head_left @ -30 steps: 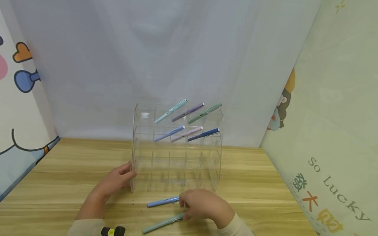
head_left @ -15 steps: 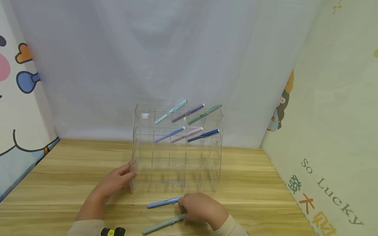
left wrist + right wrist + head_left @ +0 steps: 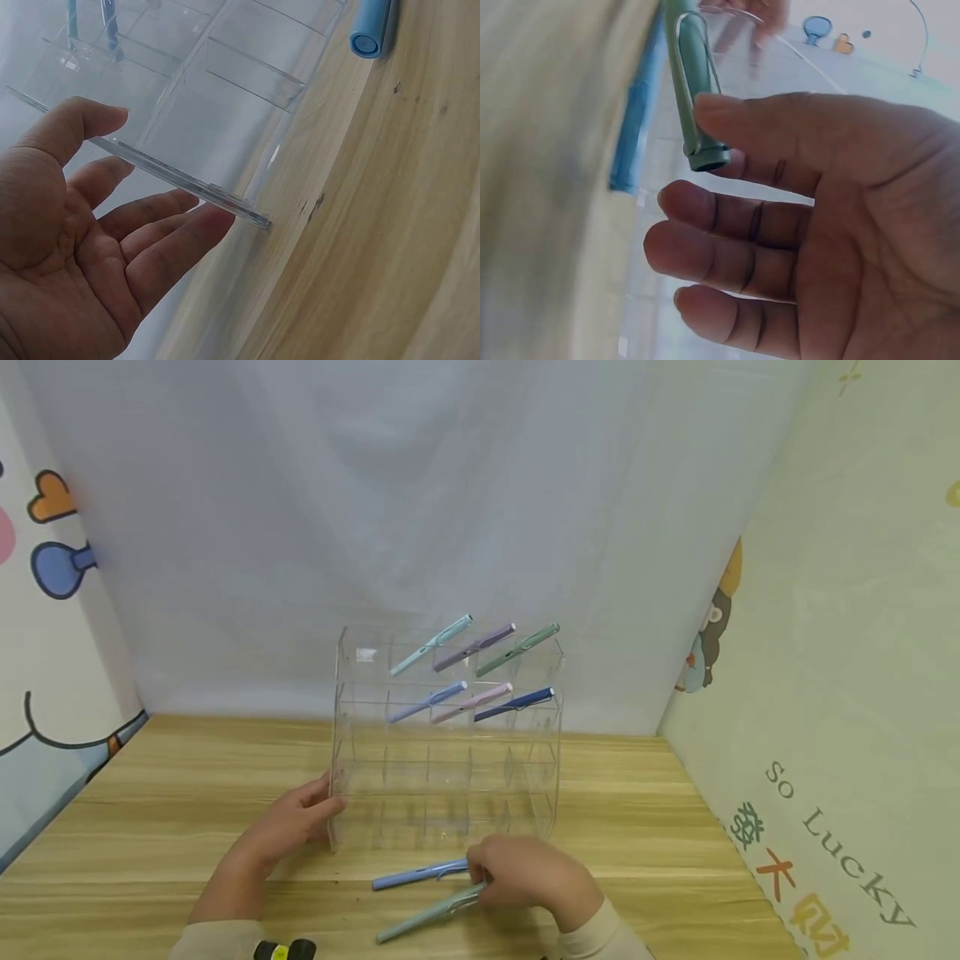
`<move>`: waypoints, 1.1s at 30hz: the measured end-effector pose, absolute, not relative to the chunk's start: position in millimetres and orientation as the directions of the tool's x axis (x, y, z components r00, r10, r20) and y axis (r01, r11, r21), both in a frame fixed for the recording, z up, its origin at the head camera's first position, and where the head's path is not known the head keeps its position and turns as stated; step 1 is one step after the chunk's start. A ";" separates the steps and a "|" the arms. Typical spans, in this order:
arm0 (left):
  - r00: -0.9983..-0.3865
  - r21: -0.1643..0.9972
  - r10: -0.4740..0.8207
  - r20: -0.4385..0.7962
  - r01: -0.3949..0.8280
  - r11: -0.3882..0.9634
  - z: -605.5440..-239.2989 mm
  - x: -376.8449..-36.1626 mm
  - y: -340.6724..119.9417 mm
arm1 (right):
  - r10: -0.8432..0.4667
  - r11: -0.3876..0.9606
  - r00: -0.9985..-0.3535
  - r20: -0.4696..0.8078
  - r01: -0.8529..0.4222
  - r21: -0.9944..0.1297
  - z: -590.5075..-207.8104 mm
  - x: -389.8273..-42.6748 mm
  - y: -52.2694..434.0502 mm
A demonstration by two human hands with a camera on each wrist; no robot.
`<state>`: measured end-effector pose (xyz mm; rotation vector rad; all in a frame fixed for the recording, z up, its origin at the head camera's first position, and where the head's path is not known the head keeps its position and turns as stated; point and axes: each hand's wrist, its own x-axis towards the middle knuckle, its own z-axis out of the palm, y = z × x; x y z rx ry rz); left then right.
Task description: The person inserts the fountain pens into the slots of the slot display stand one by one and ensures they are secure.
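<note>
Already the right hand [image 3: 528, 881] pinches the green pen [image 3: 431, 914] by its clip end, barrel slanting down to the table [image 3: 675, 827], just beside the blue pen [image 3: 420, 875]. Left hand [image 3: 296, 822], fingers straight, rests against the side wall of the clear rack [image 3: 442, 777]. Risks: the end-only pinch may let the pen swing or slip; a nudge could roll the blue one; a hard push might shift the rack and its six slotted pens [image 3: 472, 672].

Our left hand [image 3: 288, 821] reaches forward, palm turned inward, fingers [image 3: 161, 225] straight and slightly spread, thumb raised apart from them. Our right hand [image 3: 525, 877] lies low and palm down, its fingers [image 3: 727, 217] loosely bent, thumb and forefinger pinching together. Both forearms wear cream sleeves.
</note>
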<state>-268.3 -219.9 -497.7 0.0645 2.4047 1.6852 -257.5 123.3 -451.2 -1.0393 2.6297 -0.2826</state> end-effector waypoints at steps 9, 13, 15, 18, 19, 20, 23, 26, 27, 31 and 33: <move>-0.980 0.928 0.128 -0.155 -0.100 0.359 -499.0 -268.7 -221.0 | -0.705 0.685 -0.698 -0.126 -0.624 -0.376 -427.4 -260.8 140.7; -0.980 0.924 0.126 -0.154 -0.098 0.369 -498.7 -268.5 -221.0 | -0.694 0.687 -0.708 -0.130 -0.596 -0.416 -420.6 -260.3 144.9; -0.980 0.923 0.123 -0.155 -0.099 0.372 -498.3 -268.2 -220.7 | -0.693 0.685 -0.710 -0.127 -0.592 -0.425 -417.8 -259.0 145.9; -0.980 0.923 0.122 -0.159 -0.104 0.371 -497.8 -268.2 -220.5 | -0.698 0.674 -0.707 -0.111 -0.597 -0.436 -414.2 -257.1 146.5; -0.980 0.923 0.121 -0.159 -0.104 0.372 -497.8 -268.2 -220.5 | -0.701 0.668 -0.706 -0.103 -0.600 -0.441 -413.2 -256.6 146.5; -0.980 0.923 0.121 -0.160 -0.104 0.371 -497.7 -268.2 -220.4 | -0.704 0.662 -0.704 -0.094 -0.601 -0.448 -412.5 -256.3 146.5; -0.979 0.925 0.125 -0.159 -0.104 0.366 -497.7 -268.3 -220.3 | -0.710 0.645 -0.701 -0.073 -0.604 -0.468 -411.8 -256.3 146.3; -0.978 0.927 0.131 -0.163 -0.106 0.360 -497.9 -268.1 -220.3 | -0.719 0.625 -0.694 -0.046 -0.615 -0.482 -413.4 -256.5 144.8; -0.978 0.927 0.132 -0.164 -0.107 0.360 -498.0 -267.9 -220.3 | -0.723 0.617 -0.690 -0.034 -0.623 -0.481 -414.3 -256.3 143.9; -0.978 0.925 0.130 -0.163 -0.106 0.365 -498.2 -268.0 -220.1 | -0.741 0.581 -0.672 0.010 -0.648 -0.493 -418.5 -254.8 138.2; -0.979 0.924 0.125 -0.160 -0.104 0.367 -497.9 -268.2 -219.7 | -0.752 0.559 -0.658 0.027 -0.659 -0.504 -419.2 -253.7 135.5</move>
